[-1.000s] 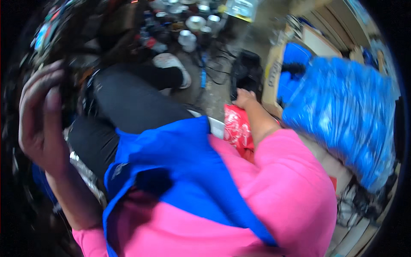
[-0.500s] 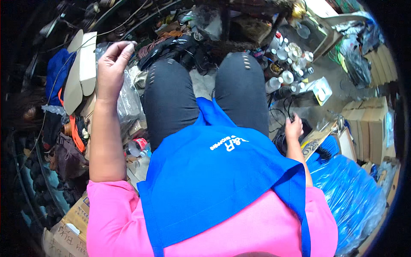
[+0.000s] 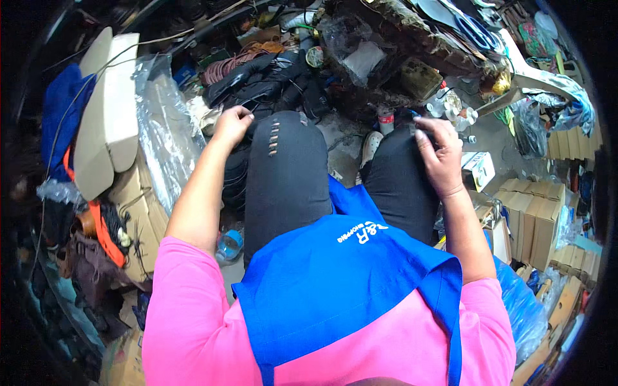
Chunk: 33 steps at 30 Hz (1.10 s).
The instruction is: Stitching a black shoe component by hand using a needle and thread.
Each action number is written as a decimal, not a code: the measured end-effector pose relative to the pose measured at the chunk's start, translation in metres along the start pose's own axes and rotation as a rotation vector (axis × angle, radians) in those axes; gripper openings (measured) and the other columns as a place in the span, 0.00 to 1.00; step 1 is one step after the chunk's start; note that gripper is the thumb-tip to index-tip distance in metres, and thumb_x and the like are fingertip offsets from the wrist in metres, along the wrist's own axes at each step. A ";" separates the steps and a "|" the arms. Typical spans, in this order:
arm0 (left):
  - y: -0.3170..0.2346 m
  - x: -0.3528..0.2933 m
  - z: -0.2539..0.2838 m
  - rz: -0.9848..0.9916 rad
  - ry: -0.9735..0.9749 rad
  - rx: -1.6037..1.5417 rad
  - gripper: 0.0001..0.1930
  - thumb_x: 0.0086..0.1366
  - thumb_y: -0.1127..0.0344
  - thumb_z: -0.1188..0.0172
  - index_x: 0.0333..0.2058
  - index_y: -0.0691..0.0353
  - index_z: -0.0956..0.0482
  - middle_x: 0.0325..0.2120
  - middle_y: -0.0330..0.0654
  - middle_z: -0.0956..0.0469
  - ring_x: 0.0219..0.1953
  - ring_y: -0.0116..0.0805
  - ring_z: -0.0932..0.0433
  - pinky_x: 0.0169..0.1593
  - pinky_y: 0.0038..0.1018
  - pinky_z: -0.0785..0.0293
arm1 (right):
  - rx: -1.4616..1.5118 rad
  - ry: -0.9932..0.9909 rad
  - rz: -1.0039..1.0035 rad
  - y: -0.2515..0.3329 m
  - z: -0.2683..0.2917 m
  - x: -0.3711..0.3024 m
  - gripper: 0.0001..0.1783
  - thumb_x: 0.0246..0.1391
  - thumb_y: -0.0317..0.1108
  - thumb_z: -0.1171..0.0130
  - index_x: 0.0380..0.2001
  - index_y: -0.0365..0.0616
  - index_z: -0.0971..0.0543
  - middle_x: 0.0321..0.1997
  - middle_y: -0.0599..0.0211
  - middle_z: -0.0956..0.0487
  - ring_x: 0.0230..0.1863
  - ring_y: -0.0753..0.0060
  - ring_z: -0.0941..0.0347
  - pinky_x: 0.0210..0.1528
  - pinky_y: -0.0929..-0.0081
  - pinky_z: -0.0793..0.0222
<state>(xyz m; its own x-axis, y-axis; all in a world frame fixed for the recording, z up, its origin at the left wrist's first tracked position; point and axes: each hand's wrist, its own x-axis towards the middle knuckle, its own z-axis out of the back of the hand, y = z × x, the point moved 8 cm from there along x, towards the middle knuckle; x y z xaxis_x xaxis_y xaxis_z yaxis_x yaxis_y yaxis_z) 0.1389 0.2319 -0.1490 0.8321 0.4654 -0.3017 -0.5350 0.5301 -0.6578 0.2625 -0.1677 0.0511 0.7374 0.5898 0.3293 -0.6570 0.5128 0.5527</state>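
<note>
My left hand [image 3: 233, 126] is beside my left knee, its fingertips pinched together. Anything between them is too small to make out. Over my right knee, my right hand [image 3: 441, 154] is curled, with thumb and forefinger drawn close together. A small thing at those fingertips is unclear. Both knees are in black trousers [image 3: 286, 174] with ladder-like slits at the left knee. A blue apron [image 3: 341, 276] covers my lap. Just beyond my left hand lies a heap of black items [image 3: 277, 83], their kind hard to tell.
Clear plastic sheeting [image 3: 164, 122] and beige boards [image 3: 109, 122] stand at the left. Plastic bottles [image 3: 450, 106] are beyond my right hand. Stacked cardboard [image 3: 531, 206] and a blue plastic bag [image 3: 515, 302] sit at the right. A bottle [image 3: 230, 244] lies by my left thigh.
My left hand has come down and right, to my left knee. My right hand has left the black cords at the right and moved up to my right knee. The view has shifted.
</note>
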 end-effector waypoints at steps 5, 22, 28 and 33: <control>-0.012 0.032 -0.031 -0.144 -0.096 0.365 0.14 0.53 0.61 0.37 0.39 0.58 0.19 0.39 0.47 0.23 0.44 0.46 0.24 0.49 0.38 0.30 | -0.078 0.063 -0.101 -0.002 -0.009 0.006 0.11 0.49 0.31 0.39 0.38 0.45 0.20 0.35 0.62 0.22 0.41 0.59 0.28 0.46 0.67 0.35; -0.092 0.104 -0.233 -0.554 0.716 0.755 0.29 0.56 0.70 0.45 0.59 0.49 0.33 0.65 0.40 0.44 0.58 0.43 0.30 0.55 0.38 0.30 | -0.280 0.209 -0.199 -0.004 -0.007 0.008 0.10 0.41 0.32 0.36 0.31 0.44 0.21 0.32 0.63 0.23 0.36 0.60 0.28 0.43 0.66 0.36; -0.083 0.103 -0.219 -0.530 0.567 0.879 0.15 0.58 0.67 0.47 0.45 0.53 0.22 0.53 0.44 0.30 0.55 0.42 0.28 0.52 0.38 0.30 | -0.303 0.192 -0.247 -0.011 0.000 0.005 0.10 0.42 0.33 0.37 0.30 0.44 0.20 0.32 0.64 0.23 0.36 0.60 0.28 0.42 0.66 0.37; -0.083 0.105 -0.147 -0.393 0.278 0.232 0.14 0.59 0.62 0.42 0.40 0.65 0.24 0.52 0.52 0.29 0.53 0.49 0.28 0.55 0.37 0.32 | -0.284 0.167 -0.208 -0.010 -0.003 0.006 0.09 0.43 0.35 0.37 0.30 0.46 0.20 0.30 0.64 0.24 0.36 0.59 0.28 0.41 0.66 0.37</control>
<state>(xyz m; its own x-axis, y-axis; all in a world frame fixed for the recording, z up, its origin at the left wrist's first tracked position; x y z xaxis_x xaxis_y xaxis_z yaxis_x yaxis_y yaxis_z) 0.2920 0.1326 -0.2272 0.9669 0.0115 -0.2550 -0.1671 0.7839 -0.5980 0.2732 -0.1673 0.0457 0.8390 0.5366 0.0903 -0.5308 0.7704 0.3532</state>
